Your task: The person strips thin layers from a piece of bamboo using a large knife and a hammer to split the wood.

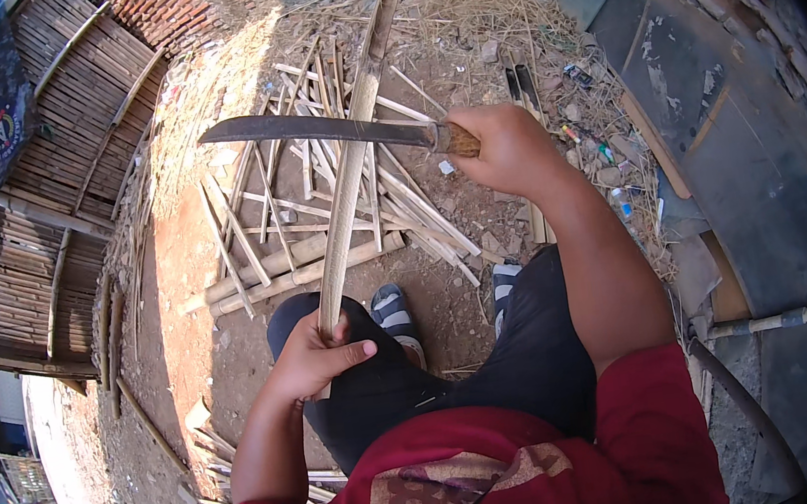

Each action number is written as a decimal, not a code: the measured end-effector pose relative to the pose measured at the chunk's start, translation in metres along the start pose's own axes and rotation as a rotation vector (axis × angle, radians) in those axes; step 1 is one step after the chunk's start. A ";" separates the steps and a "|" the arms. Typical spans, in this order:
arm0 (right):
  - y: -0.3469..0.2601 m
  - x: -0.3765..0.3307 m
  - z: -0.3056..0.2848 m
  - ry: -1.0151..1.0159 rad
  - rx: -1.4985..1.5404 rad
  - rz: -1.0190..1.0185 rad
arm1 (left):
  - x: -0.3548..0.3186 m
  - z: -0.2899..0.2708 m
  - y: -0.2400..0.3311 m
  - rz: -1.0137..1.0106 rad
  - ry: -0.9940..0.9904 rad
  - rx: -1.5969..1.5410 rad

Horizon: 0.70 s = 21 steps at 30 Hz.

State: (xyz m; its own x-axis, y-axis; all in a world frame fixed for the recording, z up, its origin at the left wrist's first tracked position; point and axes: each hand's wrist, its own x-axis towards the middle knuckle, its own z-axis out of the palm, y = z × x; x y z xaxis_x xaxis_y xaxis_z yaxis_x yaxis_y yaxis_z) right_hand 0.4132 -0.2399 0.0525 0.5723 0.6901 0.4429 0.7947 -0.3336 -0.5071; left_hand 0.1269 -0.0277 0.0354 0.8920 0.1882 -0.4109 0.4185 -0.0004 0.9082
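Right hand [504, 151] closed round knife [308, 128] handle; blade points left, crosses strip [348, 188], contact unclear. Left hand [314, 360] grips strip near lower end, above thigh [354, 424]. Strip slants up and away. Beyond: loose sticks [434, 213] piled on ground [236, 363]; poles [368, 253] lie between sticks and feet [393, 316].

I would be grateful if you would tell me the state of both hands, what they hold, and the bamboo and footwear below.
Held bamboo strip: split lengthwise, gripped near its lower end
Machete: blade bare, crossing the strip; whether it bites in is unclear
Left hand: closed around the strip
Right hand: closed around the handle
Loose bamboo strips: scattered, overlapping
Bamboo poles: lying side by side
Striped sandals: worn
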 end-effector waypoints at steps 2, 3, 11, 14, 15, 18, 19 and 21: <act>-0.008 0.000 0.010 0.026 -0.036 -0.106 | 0.002 0.000 0.002 -0.003 -0.016 -0.020; -0.012 -0.002 0.021 -0.045 -0.058 -0.190 | 0.003 0.002 0.003 0.005 -0.019 -0.011; 0.001 0.002 0.005 -0.090 0.037 0.103 | 0.000 0.007 0.002 0.074 0.231 0.354; 0.001 -0.001 0.017 -0.040 0.003 -0.084 | 0.005 0.005 -0.002 0.096 0.252 0.394; -0.008 -0.007 0.024 -0.043 -0.032 -0.171 | 0.004 0.005 -0.005 0.110 0.250 0.377; -0.008 -0.006 0.026 -0.059 -0.064 -0.297 | 0.007 0.002 -0.008 0.145 0.269 0.358; -0.003 -0.004 0.020 -0.085 -0.058 -0.185 | 0.007 0.002 -0.008 0.156 0.277 0.356; 0.006 0.001 0.007 -0.044 -0.062 0.018 | 0.007 -0.002 -0.013 0.174 0.243 0.296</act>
State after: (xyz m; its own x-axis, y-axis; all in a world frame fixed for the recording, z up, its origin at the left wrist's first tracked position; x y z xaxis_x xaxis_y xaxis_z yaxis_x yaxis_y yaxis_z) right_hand 0.4174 -0.2367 0.0447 0.5780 0.7111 0.4003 0.7963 -0.3842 -0.4673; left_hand 0.1275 -0.0242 0.0210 0.9023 0.3868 -0.1904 0.3276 -0.3282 0.8860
